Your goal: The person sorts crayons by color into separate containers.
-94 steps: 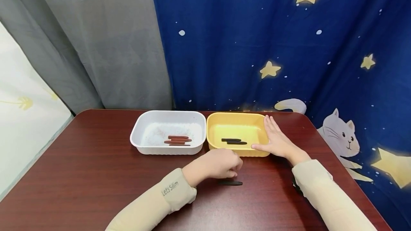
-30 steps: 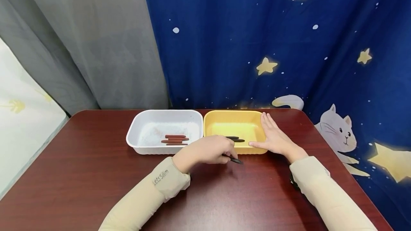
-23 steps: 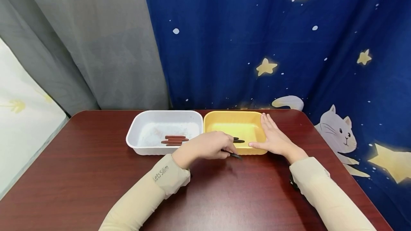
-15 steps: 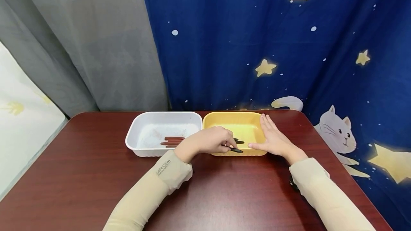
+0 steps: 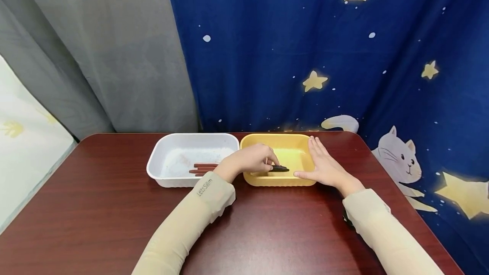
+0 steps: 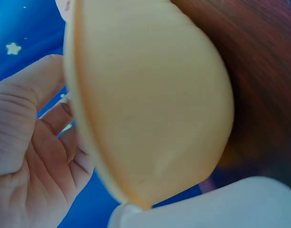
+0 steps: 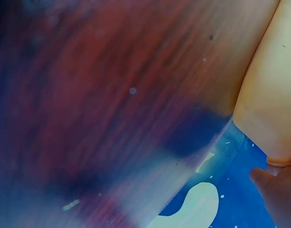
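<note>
My left hand (image 5: 254,158) reaches over the near-left rim of the yellow bin (image 5: 250,179), fingers bent down inside it. Thumb and fingertips pinch a slim black crayon-like stick (image 5: 282,168), which lies against other black sticks, so they are hard to tell apart. In the left wrist view, the bin wall (image 6: 150,104) hides the fingertips of the left hand (image 6: 43,142). Fingers straight and spread, my right hand (image 5: 330,168) rests on the bin's right rim, with its thumb at the near corner. The right wrist view catches only part of that hand (image 7: 283,192).
A white bin (image 5: 164,180) stands directly left of the yellow one, with several reddish-brown sticks (image 5: 200,171) partly hidden by my left arm. Both bins are near the far edge of the dark wooden table (image 5: 114,207). Curtains (image 5: 244,54) hang behind it.
My left hand picked up the black stick from the table and carried it away from me, over the near rim and down into the yellow bin. My right hand has stayed on the rim.
</note>
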Action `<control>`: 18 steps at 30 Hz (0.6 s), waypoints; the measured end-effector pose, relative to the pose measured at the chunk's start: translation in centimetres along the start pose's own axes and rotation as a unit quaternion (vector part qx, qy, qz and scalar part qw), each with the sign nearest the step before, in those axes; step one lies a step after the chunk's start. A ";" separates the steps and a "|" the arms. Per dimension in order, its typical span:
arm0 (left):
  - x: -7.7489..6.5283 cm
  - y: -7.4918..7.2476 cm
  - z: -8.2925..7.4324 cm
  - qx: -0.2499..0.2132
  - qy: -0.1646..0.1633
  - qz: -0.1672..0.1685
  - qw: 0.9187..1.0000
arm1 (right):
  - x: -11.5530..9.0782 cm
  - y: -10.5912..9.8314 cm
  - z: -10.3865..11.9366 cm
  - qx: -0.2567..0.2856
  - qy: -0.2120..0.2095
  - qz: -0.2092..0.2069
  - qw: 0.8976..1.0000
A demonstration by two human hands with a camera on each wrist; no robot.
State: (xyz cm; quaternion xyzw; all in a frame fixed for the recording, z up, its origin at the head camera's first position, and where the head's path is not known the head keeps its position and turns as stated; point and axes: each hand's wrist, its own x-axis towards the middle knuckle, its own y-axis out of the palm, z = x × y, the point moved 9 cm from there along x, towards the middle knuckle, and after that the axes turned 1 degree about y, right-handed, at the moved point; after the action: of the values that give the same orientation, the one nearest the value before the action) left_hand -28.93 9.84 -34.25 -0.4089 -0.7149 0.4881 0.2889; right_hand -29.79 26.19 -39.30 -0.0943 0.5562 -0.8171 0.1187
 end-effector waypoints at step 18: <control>2.1 2.2 3.9 0.007 -0.109 0.001 0.994 | -0.1 -0.1 0.3 -0.002 -0.004 -0.003 1.000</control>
State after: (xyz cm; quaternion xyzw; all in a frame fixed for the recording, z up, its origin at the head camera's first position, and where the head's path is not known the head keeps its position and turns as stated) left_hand -32.48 10.25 -37.71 -0.3514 -0.7385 0.5351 0.2116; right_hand -29.61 25.98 -39.04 -0.0999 0.5567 -0.8161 0.1184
